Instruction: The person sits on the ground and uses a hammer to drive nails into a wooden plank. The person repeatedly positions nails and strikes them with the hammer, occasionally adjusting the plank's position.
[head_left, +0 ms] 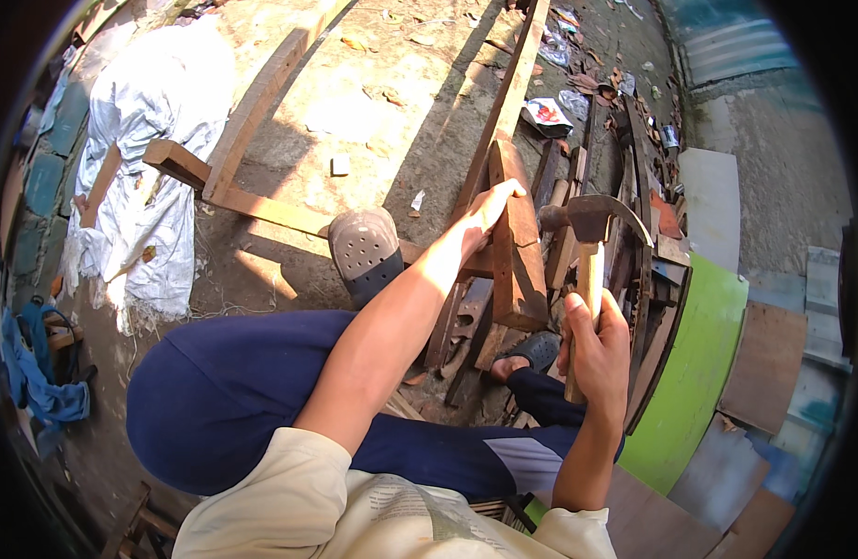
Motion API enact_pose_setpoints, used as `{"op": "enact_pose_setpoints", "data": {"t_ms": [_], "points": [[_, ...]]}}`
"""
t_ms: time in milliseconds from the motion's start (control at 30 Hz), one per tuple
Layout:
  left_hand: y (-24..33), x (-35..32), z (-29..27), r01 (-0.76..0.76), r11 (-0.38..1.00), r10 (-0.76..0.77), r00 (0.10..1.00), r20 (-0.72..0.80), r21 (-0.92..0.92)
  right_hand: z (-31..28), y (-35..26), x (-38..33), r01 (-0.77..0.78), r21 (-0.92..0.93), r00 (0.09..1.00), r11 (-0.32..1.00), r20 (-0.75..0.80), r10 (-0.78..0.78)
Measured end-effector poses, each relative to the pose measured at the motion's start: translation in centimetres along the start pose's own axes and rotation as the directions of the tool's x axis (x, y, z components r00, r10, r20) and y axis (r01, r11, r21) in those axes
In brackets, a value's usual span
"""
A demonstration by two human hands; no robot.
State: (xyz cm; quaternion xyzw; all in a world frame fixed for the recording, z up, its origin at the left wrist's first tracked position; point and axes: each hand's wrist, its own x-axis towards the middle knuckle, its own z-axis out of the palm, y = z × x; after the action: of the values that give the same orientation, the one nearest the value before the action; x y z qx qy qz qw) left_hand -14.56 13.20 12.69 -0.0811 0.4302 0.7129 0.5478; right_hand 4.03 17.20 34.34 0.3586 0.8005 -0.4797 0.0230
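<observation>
In my right hand (pixel 599 349) is a claw hammer (pixel 589 265), gripped round its pale wooden handle. The head is up, and its curved claw points right. My left hand (pixel 488 212) is closed on a short, thick wooden post (pixel 517 252), its fingers partly hidden behind the wood. This post belongs to a wooden frame, with a long rail (pixel 517 88) running away from me and a crossbar (pixel 280 212) leading left to another upright piece (pixel 252 116). The hammer head is just right of the post, and I cannot tell whether they touch.
My clog (pixel 366 250) rests over the crossbar; another clog (pixel 538 350) is below the post. Scrap timber (pixel 625 177) and litter lie at right, beside a green board (pixel 694 373) and several loose panels. White cloth (pixel 159 140) is heaped at left, near blue fabric (pixel 42 368).
</observation>
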Motion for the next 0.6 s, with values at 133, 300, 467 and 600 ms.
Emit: {"op": "enact_pose_setpoints", "data": {"t_ms": [133,300,467,600], "points": [[-0.3,0.1,0.8,-0.056,0.998,0.059,0.996,-0.063,0.037,-0.7,0.4,0.0,-0.001,-0.008,1.0,1.0,-0.008,0.001],[-0.6,1.2,0.4,-0.113,0.992,0.111,0.993,-0.048,-0.052,-2.9,-1.2,-0.4,0.107,-0.009,0.991,0.994,-0.074,-0.108],[-1.2,2.4,-0.1,-0.1,0.991,0.095,0.993,-0.066,-0.092,-4.4,-2.5,-1.0,0.177,0.108,0.972,0.978,-0.175,-0.157],[-1.5,2.8,-0.3,-0.165,0.981,0.158,0.985,-0.076,-0.105,-4.2,-1.3,-0.6,0.155,0.124,0.984,0.98,-0.109,-0.142]]}}
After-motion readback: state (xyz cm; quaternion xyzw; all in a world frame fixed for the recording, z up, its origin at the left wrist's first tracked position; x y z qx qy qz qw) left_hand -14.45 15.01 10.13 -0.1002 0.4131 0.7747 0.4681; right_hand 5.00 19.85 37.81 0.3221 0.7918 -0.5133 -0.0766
